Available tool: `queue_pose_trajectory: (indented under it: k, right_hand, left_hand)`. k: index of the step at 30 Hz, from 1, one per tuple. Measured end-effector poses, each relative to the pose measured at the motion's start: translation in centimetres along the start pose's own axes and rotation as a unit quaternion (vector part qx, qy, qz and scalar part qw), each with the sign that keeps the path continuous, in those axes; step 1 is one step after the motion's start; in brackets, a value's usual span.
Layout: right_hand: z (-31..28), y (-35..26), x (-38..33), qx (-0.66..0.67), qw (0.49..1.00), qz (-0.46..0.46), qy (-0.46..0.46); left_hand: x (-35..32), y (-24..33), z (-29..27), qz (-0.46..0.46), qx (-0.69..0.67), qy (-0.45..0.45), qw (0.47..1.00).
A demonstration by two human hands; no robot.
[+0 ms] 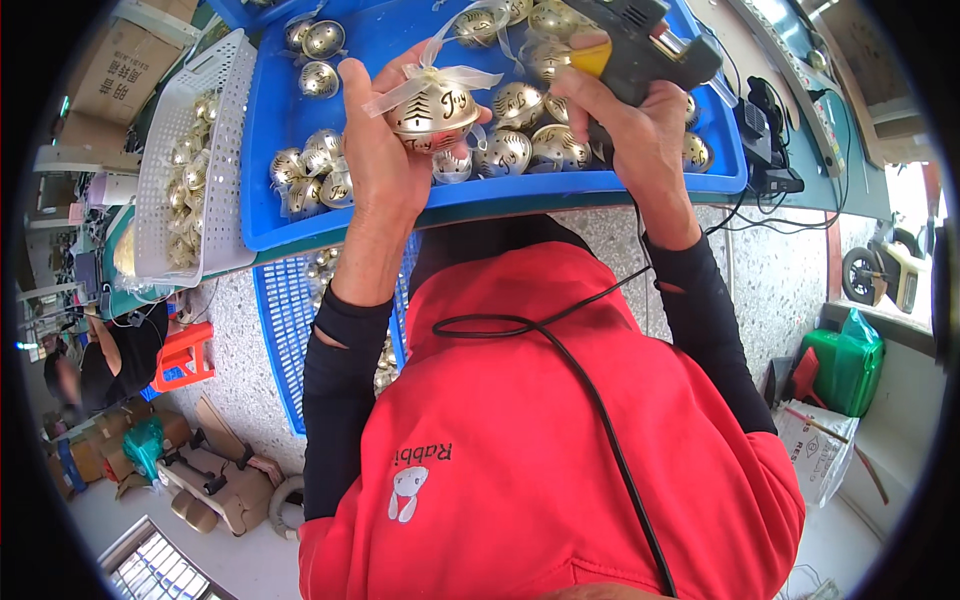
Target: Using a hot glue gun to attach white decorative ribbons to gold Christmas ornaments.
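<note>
A round gold jingle bell [432,125] with black tree prints and a sheer white ribbon bow on top rests in my left hand [383,165]. The fingers of that hand curl round behind the bell. My right hand [645,135] grips a dark glue gun [632,55] with a yellow trigger, held to the right of the bell and apart from it. Both hands are over a blue tray [300,232], where several more gold bells [502,153] lie, some with ribbons. Part of the glue gun is cut off at the upper edge.
To the left stands a white perforated basket [222,205] of gold bells. Black cords [800,225] and a dark power unit [765,150] sit right of the tray. One cord hangs across my red apron [560,450]. A blue crate [278,330] is below the table edge; a person [120,355] is far left.
</note>
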State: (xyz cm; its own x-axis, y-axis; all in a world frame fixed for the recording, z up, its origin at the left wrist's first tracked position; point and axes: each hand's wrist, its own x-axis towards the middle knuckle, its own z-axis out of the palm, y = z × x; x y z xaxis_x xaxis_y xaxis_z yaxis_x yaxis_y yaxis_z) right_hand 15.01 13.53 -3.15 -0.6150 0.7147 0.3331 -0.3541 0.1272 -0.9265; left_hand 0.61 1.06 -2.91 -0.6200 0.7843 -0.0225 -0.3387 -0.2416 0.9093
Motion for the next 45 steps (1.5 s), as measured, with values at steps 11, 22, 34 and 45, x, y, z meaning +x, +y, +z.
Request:
queue_pose_trajectory:
  k: [11, 22, 34, 45]
  right_hand:
    - [1.0, -1.6, -1.1, 0.013, 0.998, 0.057, -0.038]
    - [1.0, -1.1, -1.0, 0.003, 0.971, 0.143, -0.191]
    - [1.4, -0.7, -0.7, -0.032, 0.963, 0.201, -0.179]
    - [1.7, -0.9, -1.3, -0.058, 0.969, 0.168, -0.171]
  left_hand:
    - [0.2, 2.0, -2.4, -0.006, -0.055, 0.007, 0.998]
    - [0.3, 1.6, -2.2, -0.006, -0.03, 0.036, 0.999]
    - [0.5, 0.4, -1.8, 0.121, 0.097, 0.092, 0.984]
    - [0.3, 0.7, -1.9, 0.1, 0.017, 0.039, 0.994]
